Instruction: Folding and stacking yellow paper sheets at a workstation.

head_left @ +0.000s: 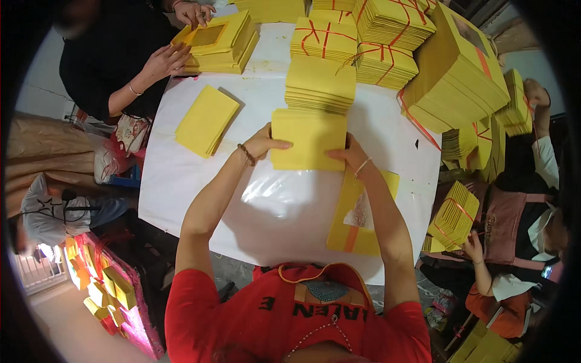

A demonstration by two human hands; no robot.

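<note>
In the head view, the left hand (266,143) and the right hand (352,152) are apart from each other, each clamped on one side of a yellow paper stack (309,136), with the thumbs on its upper face. This stack is above the white table (266,193), in front of a taller yellow pile (319,81); whether it touches the table, I cannot tell. To the left lies a smaller loose pile (207,121). Under the right forearm there is a flat yellow sheet (348,237) with an orange stripe. At the far side, bundles tied with red string (392,60) stand beside a large yellow block (458,75). At upper left, a co-worker's hands (164,62) rest on another yellow stack (227,45).
</note>
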